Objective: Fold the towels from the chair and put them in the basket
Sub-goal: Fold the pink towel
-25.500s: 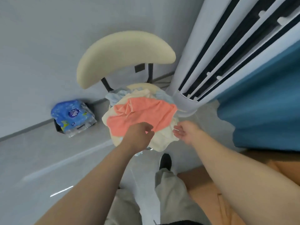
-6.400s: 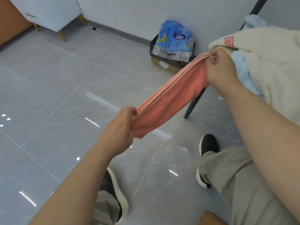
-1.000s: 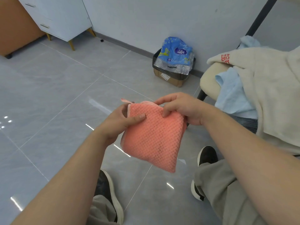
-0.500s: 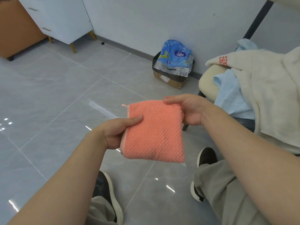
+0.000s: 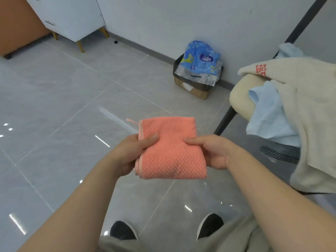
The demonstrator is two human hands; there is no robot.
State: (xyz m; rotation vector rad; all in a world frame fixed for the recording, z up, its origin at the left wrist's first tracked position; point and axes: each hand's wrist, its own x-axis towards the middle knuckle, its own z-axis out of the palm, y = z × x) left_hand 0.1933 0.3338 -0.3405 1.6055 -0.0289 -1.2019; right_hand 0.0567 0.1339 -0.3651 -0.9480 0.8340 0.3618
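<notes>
Above the grey tiled floor point(image 5: 54, 106), the left hand point(image 5: 131, 153) and right hand point(image 5: 212, 151) are holding the folded coral waffle-weave towel point(image 5: 171, 148) by opposite edges, each grip clamped on it, probably to stop its folds from opening; no basket is showing.

We see the coral towel point(image 5: 172, 151) as matt cloth with a bumpy waffle weave. The cream towel point(image 5: 312, 115) looks thick and fluffy, the blue towel point(image 5: 269, 117) thinner and smoother. The floor tiles point(image 5: 69, 110) are glossy. The blue pack point(image 5: 200, 60) is crinkled, shiny plastic, and the box point(image 5: 192, 89) is plain cardboard.
</notes>
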